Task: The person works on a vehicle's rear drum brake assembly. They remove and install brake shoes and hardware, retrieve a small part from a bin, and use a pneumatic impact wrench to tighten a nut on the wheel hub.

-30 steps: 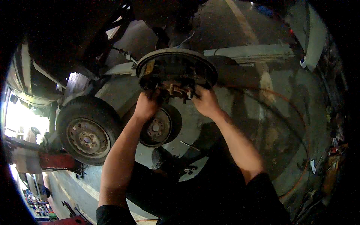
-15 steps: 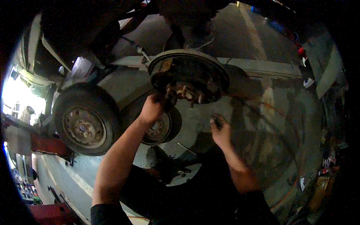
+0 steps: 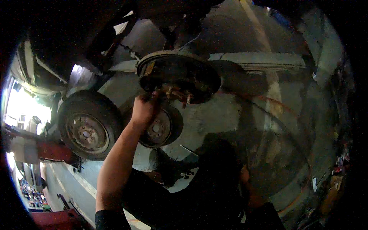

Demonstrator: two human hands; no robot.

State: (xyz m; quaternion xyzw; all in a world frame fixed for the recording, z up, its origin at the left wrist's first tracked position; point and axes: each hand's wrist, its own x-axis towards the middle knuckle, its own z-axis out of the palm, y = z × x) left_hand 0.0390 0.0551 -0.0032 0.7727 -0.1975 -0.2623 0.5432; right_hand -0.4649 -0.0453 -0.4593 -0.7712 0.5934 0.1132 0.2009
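A round brake assembly (image 3: 184, 74), with a hub and rusty wheel studs (image 3: 178, 94) in its middle, hangs in front of me. My left hand (image 3: 145, 109) is raised at the lower left of that assembly, just beside the hub. Its fingers are curled closed, and dark shadow hides what they hold. My right arm (image 3: 247, 186) is pulled back low by my right leg; the hand there is lost in the dark, so its fingers do not show. Below my left hand a brake drum (image 3: 157, 128) lies on the floor.
A wheel with its tyre (image 3: 88, 126) stands at the left. A thin metal rod (image 3: 188, 150) and a small metal tool (image 3: 187, 174) lie on the floor near my feet. An orange hose (image 3: 293, 203) runs along the right. Red metal equipment (image 3: 53, 151) stands at far left.
My right hand, which was raised with a small dark thing in its fingers, has drawn back and down into shadow. My left hand stays by the hub. The view has shifted slightly.
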